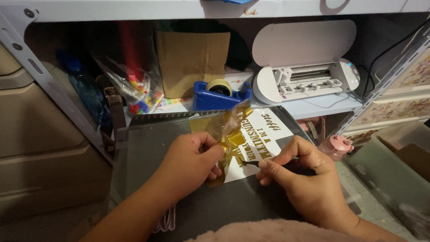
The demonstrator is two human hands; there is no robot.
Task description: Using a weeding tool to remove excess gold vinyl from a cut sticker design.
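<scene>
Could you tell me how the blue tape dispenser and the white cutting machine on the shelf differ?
The tape dispenser is blue, small and low; the cutting machine is white and far larger. The dispenser carries a tape roll on top; the machine's lid stands open, with a cable at its right side. Both sit on the same shelf, side by side.

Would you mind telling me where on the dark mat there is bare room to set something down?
The dark mat is bare left of the left hand and below both hands. It is crowded around the gold foil, white sheet and right hand.
</scene>
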